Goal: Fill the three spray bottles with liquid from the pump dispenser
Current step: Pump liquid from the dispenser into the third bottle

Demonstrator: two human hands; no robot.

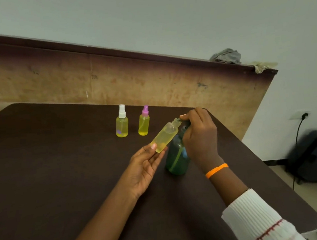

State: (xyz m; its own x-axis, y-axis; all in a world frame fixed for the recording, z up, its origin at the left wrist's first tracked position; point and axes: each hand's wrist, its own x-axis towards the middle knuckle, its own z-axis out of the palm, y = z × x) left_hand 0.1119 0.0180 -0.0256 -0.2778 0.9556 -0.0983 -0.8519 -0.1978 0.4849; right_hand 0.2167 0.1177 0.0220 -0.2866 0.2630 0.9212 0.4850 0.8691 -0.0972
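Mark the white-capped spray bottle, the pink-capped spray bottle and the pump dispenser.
white-capped spray bottle [122,126]: head view, on its yellow body.
pink-capped spray bottle [144,125]: head view, on its yellow body.
pump dispenser [177,159]: head view, on its green body.

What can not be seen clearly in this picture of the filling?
- Head view: the pump dispenser head and nozzle are covered by the right hand.
- Whether liquid flows into the open bottle in the left hand: too small, blurred.
- Its removed spray cap: not visible.
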